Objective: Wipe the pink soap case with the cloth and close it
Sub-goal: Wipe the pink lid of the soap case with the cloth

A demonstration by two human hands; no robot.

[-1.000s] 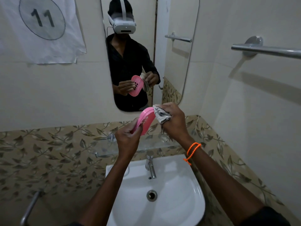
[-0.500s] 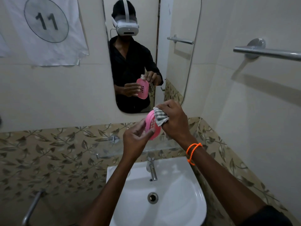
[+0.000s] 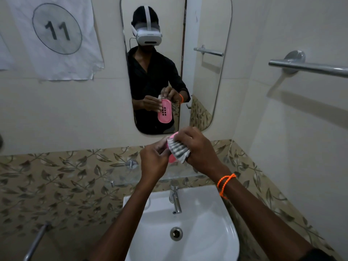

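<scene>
Left hand (image 3: 153,161) is gripping the pink soap case (image 3: 171,158) above the sink's back rim (image 3: 162,196); right hand (image 3: 195,147) is pressing the bunched cloth (image 3: 178,151) against it, so I am aiming for firm, overlapping strokes.

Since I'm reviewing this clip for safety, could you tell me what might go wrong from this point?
The pink soap case is held in mid-air over the sink, gripped by the left hand while the right hand presses the cloth on it; a hard wipe could knock it loose into the basin. The cloth hides most of the case, so spots may be missed.
</scene>
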